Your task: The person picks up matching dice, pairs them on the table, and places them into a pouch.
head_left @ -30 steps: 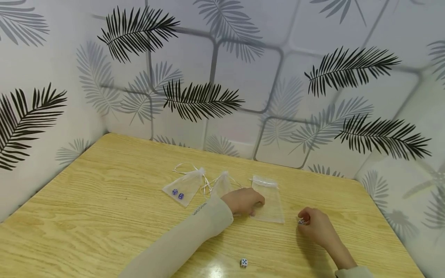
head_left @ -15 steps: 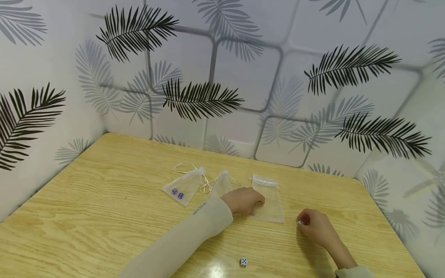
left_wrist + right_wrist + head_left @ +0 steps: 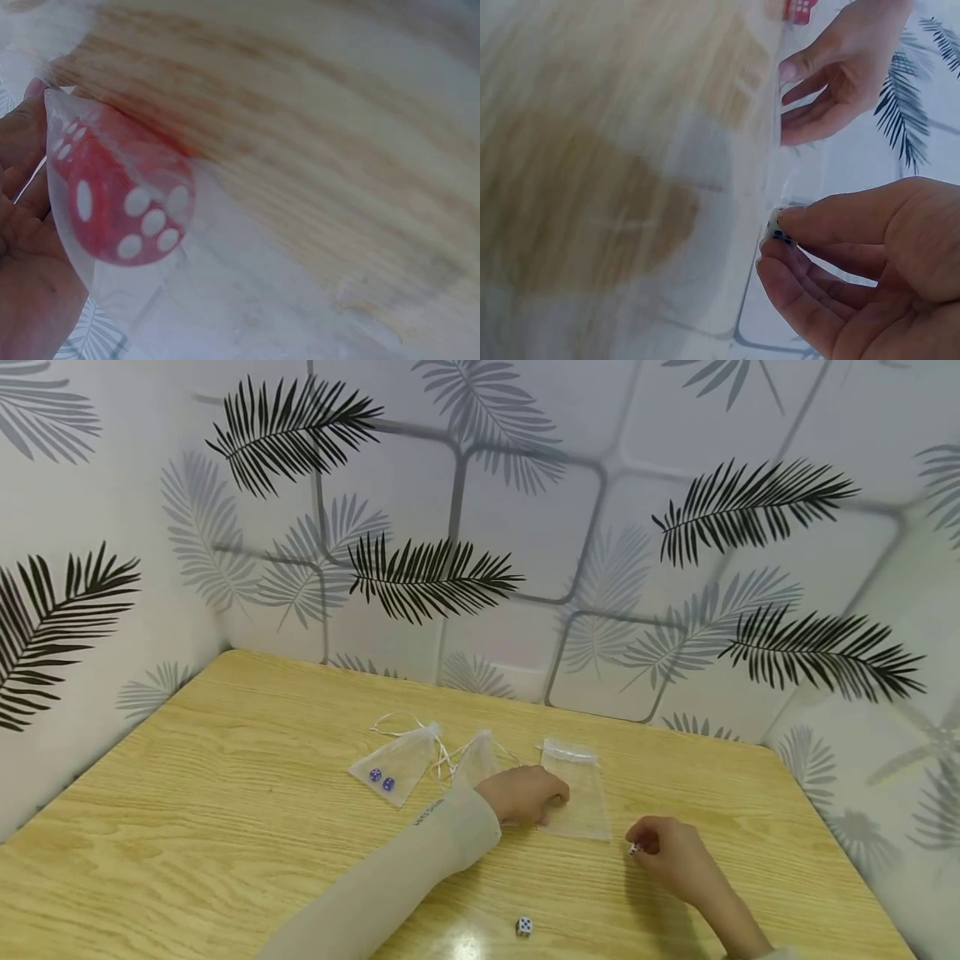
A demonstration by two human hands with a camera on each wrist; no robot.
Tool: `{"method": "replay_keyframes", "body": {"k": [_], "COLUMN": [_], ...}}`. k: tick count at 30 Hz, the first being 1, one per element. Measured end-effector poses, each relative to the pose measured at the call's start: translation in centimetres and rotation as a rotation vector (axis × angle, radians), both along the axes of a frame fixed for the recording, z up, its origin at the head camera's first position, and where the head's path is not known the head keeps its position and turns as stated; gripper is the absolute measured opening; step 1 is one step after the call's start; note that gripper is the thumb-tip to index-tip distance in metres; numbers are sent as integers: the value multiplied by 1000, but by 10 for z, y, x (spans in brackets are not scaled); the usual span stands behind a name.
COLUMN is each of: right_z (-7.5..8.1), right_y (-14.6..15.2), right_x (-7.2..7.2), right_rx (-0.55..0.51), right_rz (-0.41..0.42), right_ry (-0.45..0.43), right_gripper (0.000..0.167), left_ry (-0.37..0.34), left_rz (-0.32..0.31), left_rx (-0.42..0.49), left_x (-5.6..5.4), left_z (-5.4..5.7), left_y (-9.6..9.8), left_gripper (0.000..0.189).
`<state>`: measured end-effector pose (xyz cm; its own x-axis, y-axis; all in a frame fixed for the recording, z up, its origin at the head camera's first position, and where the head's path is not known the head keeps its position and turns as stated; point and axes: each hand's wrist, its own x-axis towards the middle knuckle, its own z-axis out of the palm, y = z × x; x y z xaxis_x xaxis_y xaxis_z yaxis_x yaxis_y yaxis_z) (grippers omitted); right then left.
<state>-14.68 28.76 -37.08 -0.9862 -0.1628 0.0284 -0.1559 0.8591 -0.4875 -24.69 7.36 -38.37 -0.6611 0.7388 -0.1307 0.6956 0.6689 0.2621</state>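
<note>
In the head view my left hand [image 3: 521, 795] rests between two sheer white drawstring bags, its fingers loosely bent. Its fingertips lie at the left part of the flat right-hand bag [image 3: 587, 806]. Beneath its wrist is the middle bag [image 3: 474, 764], partly hidden; red dice [image 3: 131, 199] show through sheer fabric in the left wrist view. My right hand [image 3: 675, 856] pinches a small white die [image 3: 779, 231] with dark pips between thumb and fingertips, low over the table right of the flat bag.
Another white die [image 3: 523, 927] sits on the wooden table [image 3: 247, 827] near its front. At the left lies a tied drawstring bag [image 3: 411, 764] with two blue dice [image 3: 382, 779] inside. A leaf-patterned wall [image 3: 525, 635] rises behind the table.
My right hand has moved a little left and toward the front with the white die, nearer the flat bag. The left hand stays in place.
</note>
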Motion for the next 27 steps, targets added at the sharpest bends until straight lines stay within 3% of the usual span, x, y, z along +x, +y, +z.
{"method": "replay_keyframes", "body": {"k": [10, 19, 27], "right_z": [8, 2, -2], "right_y": [-24, -46, -62], "right_x": [9, 18, 21], "right_rx": [-56, -93, -128], "right_rz": [110, 204, 281], "right_ry": [-30, -68, -120], "right_gripper": [11, 13, 13], "left_ry": [3, 30, 7], "left_rz": [6, -10, 3], "left_rx": [5, -5, 19], "left_x": [-1, 1, 2], "left_z": [0, 2, 1], "left_y": [-1, 0, 0], "left_gripper": [43, 42, 40]}}
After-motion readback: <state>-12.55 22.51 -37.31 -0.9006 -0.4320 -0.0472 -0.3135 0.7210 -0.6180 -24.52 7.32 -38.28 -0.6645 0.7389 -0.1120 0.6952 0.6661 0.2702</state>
